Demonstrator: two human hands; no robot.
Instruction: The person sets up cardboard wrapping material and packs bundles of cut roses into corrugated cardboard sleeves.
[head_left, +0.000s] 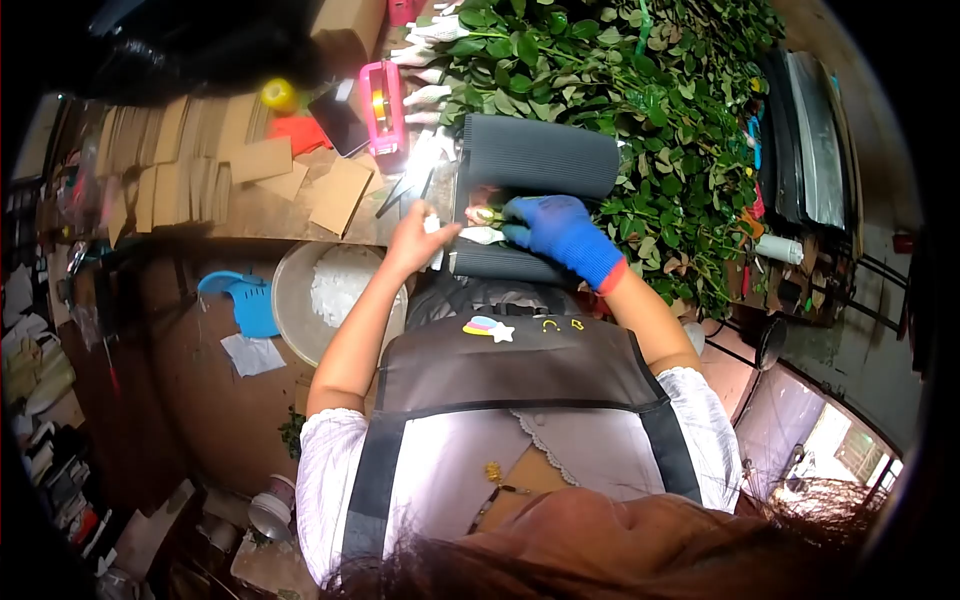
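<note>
My left hand (418,238), bare, is at the table's front edge, its fingers closed around something white and small that I cannot make out. My right hand (562,232) wears a blue glove with a red cuff. Its fingers are closed on a flower bud (485,215) with a greenish tip. Another bud in a white net sleeve (482,235) lies just below it, pointing left. Both buds are between a dark ribbed roll (540,155) and a second ribbed edge (505,262) nearer my body. Scissors (405,190) lie left of the roll, partly lost in glare.
Leafy stems (640,120) with white-sleeved buds fill the back right. A pink tape dispenser (382,108), a phone (338,118) and cardboard pieces (180,135) lie on the left. Below the table edge stand a round tub (290,310) and a blue plastic item (255,305).
</note>
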